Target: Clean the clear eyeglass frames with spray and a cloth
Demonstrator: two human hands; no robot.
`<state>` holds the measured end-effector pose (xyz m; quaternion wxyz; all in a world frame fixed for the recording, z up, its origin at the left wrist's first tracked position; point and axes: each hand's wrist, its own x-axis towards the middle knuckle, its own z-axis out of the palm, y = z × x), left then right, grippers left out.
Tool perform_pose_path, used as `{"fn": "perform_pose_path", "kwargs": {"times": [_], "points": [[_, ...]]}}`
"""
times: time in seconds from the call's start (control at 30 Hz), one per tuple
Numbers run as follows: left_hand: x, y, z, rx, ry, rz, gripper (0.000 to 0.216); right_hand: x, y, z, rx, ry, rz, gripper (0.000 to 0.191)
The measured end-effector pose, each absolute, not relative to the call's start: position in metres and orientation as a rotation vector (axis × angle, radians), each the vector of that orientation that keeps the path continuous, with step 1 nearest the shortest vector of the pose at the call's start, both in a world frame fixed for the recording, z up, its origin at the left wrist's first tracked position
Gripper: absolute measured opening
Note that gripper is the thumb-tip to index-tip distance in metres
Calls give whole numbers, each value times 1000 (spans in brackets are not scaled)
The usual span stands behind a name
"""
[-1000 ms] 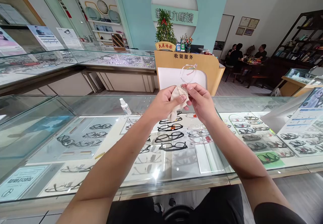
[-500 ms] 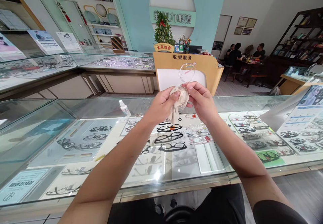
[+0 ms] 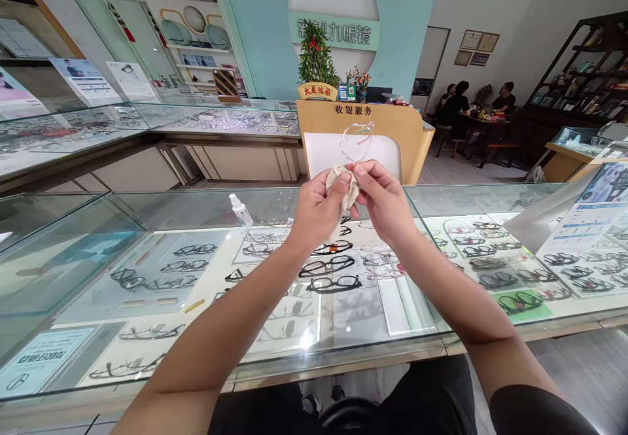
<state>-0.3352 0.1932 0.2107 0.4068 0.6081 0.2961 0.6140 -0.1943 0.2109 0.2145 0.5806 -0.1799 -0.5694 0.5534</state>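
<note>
Above the glass counter, my left hand [image 3: 316, 209] is closed on a crumpled cream cloth [image 3: 342, 178], its thumb pressing from the near side. The cloth wraps part of a pair of clear-framed eyeglasses [image 3: 357, 142]; one lens rim sticks up above my fingers, and the rest is hidden by the cloth and hands. My right hand [image 3: 385, 199] pinches the glasses between thumb and fingers near the middle of the frame, close beside the cloth.
A white spray bottle [image 3: 240, 210] stands on the glass display counter [image 3: 358, 320] left of my hands. Under the glass lie rows of eyeglasses [image 3: 333, 283]. A printed sign [image 3: 583, 209] stands at the right. Beyond is a wooden cashier desk [image 3: 417, 140]; people [image 3: 456, 104] sit at the back right.
Both hands, with the glasses and cloth, have shifted slightly left. The upright lens rim has tilted a little, and the cloth is bunched tighter in my left hand.
</note>
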Motion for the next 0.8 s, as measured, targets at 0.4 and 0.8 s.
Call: {"fn": "perform_pose_path", "kwargs": {"times": [0.4,0.8], "points": [[-369,195,229,1620,874,1295,50,-168,222,223,-674,-1526,389,19],[-361,200,221,1608,1006,1340,61,-159,231,217,-781,-2016,-658,31]]}}
